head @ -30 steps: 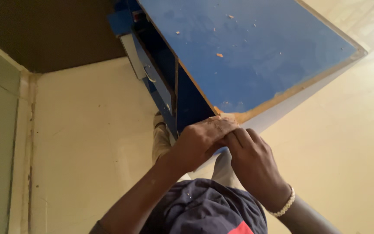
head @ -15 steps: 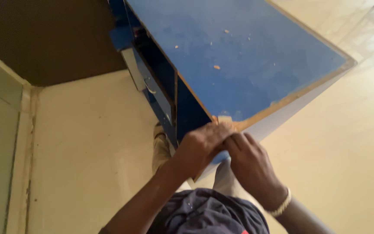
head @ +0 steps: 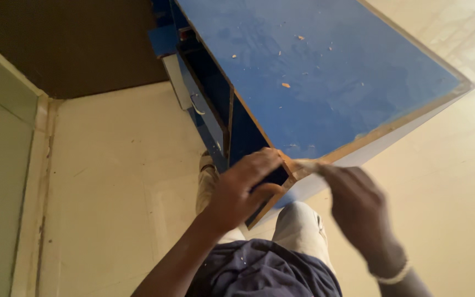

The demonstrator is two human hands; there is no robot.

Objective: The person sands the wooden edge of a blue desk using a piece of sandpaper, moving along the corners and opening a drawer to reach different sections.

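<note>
A blue-topped cabinet (head: 325, 71) with a raw wooden edge stands in front of me, its near corner pointing at my legs. My left hand (head: 243, 190) is wrapped over that corner, fingers on top and thumb on the dark front panel. My right hand (head: 358, 203) is blurred just right of the corner, its fingertips pinched on a thin pale strip (head: 305, 164) that runs from the corner's edge. A light bracelet circles my right wrist.
Small wood chips lie scattered on the blue top. A drawer front with a metal handle (head: 196, 104) hangs open on the cabinet's left side. Cream floor tiles (head: 111, 181) surround it, with a dark brown floor area (head: 72, 44) beyond and a pale door frame (head: 34, 165) at left.
My right hand has drawn away from the left, moving right and down from the corner with the pale strip. The left hand stays on the corner.
</note>
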